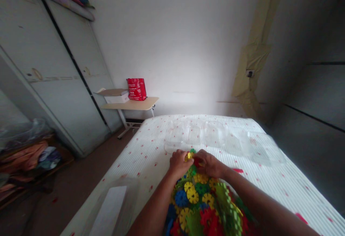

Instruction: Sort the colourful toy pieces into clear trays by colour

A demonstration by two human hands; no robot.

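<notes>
A heap of plastic snowflake building discs (pixel 192 195) in yellow, blue, green and red lies on the bed in front of me. At the heap's far end, my left hand (pixel 180 164) pinches a yellow disc (pixel 189 155). Close beside it, my right hand (pixel 209 163) has its fingers closed on a red disc (pixel 197 162). A green disc (pixel 193 150) shows just behind the fingertips. Whether these discs are joined together cannot be made out.
Clear plastic containers (pixel 214 134) stand in a row beyond my hands on the striped bed (pixel 151 146). A clear box with a white sheet (pixel 109 210) lies at the near left. Behind, a small table (pixel 151 103) holds a red bag (pixel 137 89) and a white box (pixel 116 97).
</notes>
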